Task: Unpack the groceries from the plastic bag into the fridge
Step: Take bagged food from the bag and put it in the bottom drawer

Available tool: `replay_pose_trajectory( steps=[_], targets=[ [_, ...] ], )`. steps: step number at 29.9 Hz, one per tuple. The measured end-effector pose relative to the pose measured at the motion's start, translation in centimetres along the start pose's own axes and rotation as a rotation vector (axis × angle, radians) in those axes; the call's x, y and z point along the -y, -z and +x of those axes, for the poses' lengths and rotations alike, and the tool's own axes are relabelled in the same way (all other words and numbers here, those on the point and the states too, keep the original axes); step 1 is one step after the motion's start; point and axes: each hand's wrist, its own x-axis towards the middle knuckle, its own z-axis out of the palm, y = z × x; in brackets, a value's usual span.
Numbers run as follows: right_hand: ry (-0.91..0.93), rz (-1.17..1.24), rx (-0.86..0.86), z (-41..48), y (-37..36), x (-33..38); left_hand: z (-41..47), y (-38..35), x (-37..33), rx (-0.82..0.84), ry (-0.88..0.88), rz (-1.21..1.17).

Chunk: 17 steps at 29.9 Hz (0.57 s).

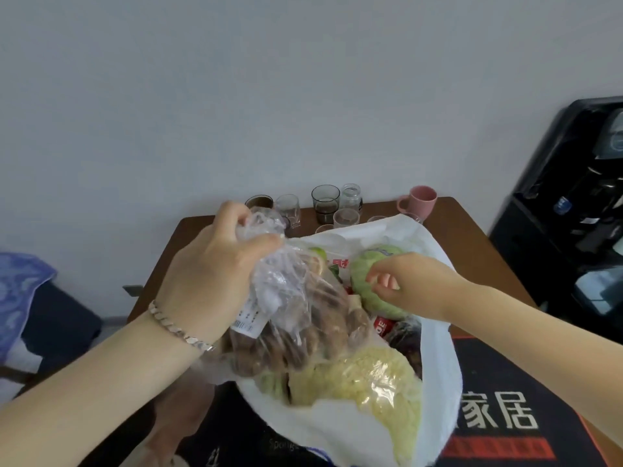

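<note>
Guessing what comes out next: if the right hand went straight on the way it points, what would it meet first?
Most likely the green cabbage in the white plastic bag: the right hand points at it, touching or nearly so; depth is unclear.

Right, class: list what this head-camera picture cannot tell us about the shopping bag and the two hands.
Head view throughout.
Brown items in the clear bag: crumpled plastic blurs them.
Its label: print too small.
Bottom of the white bag: cauliflower and cabbage cover it.
Right hand: grip on the cabbage unclear, fingers blurred.
Fridge: out of frame.
</note>
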Motion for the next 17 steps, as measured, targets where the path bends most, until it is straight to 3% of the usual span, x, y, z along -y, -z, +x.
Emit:
replay_pose_trajectory(
  steps=[3, 6, 9, 14, 17],
  targets=[
    [0.004, -0.016, 0.002, 0.4, -0.8, 0.4, -1.1, -3.2, 0.9, 0.019, 0.261, -0.107],
    [-0.01, 0.007, 0.04, 0.6, -1.8, 0.2, -2.7, -5.8, 1.5, 0.149, 0.121, -0.128],
    [-0.038, 0.008, 0.1, 0.7, -3.1, 0.0, -3.8, -6.4, 1.5, 0.29, 0.099, -0.162],
    [0.021, -0.031, 0.064, 3.6, -5.3, 0.2, -3.2, -6.8, 1.6, 0.336, 0.109, -0.13],
    [0.081, -0.142, 0.203, 6.1, -6.9, 0.6, -2.8, -6.5, 2.1, 0.382, 0.111, -0.114]
  ],
)
